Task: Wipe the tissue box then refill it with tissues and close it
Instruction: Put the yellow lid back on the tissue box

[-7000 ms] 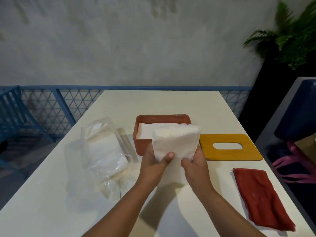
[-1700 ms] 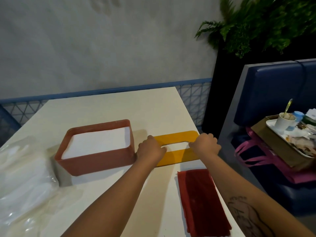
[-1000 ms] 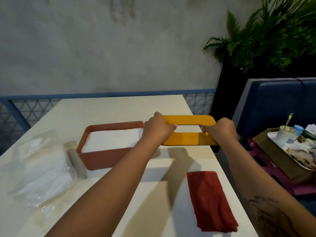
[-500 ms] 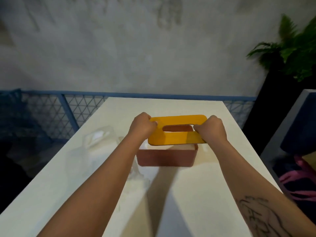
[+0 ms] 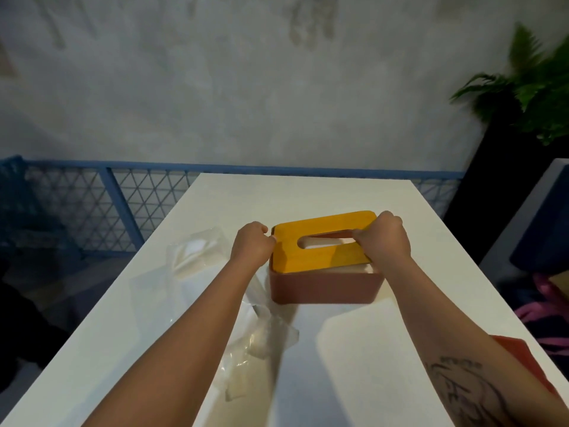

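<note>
While gripped at both ends, lid (image 5: 308, 260): tilted over box (image 5: 326, 289), right end raised.
Left hand (image 5: 251, 246): clenched on lid's left edge.
Right hand (image 5: 386, 241): grasping lid's right end, thumb at slot.
Box: on table (image 5: 308, 195), tissues (image 5: 351, 269) inside.

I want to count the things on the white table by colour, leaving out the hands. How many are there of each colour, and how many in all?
Yellow: 1, the lid
Reddish-brown: 1, the tissue box
White: 1, the stack of tissues in the box
Red: 1, the cloth, partly hidden by an arm
Clear: 1, the plastic wrapper
Total: 5
</note>
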Demonstrator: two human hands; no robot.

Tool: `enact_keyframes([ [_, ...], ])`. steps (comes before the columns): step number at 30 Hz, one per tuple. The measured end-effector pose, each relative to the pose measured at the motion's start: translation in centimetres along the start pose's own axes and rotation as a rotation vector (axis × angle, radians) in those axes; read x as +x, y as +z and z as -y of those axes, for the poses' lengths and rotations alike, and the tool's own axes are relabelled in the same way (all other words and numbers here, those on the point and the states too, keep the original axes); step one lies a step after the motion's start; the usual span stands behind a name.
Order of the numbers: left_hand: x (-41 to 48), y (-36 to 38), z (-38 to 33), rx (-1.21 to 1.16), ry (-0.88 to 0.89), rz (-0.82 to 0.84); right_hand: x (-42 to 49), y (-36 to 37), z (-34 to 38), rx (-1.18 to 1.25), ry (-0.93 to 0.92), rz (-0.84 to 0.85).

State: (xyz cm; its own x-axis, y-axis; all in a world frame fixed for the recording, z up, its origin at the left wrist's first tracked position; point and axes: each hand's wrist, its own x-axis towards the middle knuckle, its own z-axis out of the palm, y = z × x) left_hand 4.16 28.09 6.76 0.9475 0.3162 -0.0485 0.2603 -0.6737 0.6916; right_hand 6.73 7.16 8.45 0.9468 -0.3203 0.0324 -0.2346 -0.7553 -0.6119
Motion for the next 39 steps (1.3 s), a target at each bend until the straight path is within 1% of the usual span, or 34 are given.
enact_keyframes([
  [5, 0.7, 0.6, 0.4, -0.118, 0.002, 0.061, -0.2, 0.4, 0.0, 0.004, 0.015, -0.023],
  [11, 1.0, 0.7, 0.6, -0.181, 0.02, 0.061, 0.0, 0.7, 0.3, -0.02, 0.041, -0.013],
  [14, 1.0, 0.8, 0.6, -0.158, 0.025, 0.067, 0.2, 0.6, 0.4, -0.028, 0.053, -0.012],
  [19, 0.8, 0.9, 0.6, -0.043, 0.033, 0.07, 0.1, 1.2, -0.6, -0.024, 0.067, 0.031],
  [24, 0.8, 0.9, 0.6, -0.12, 0.039, 0.052, 0.2, 1.7, -1.3, 0.026, 0.047, -0.03],
  [27, 1.0, 0.9, 0.8, -0.109, 0.05, 0.048, 0.4, 1.7, -1.2, 0.028, 0.043, -0.053],
  [32, 1.0, 1.0, 0.9, -0.106, 0.047, 0.057, 0.5, 1.9, -1.3, 0.025, 0.045, -0.038],
  [39, 1.3, 0.9, 0.7, -0.066, 0.025, 0.048, 0.1, 1.9, -0.9, -0.045, 0.036, -0.02],
])
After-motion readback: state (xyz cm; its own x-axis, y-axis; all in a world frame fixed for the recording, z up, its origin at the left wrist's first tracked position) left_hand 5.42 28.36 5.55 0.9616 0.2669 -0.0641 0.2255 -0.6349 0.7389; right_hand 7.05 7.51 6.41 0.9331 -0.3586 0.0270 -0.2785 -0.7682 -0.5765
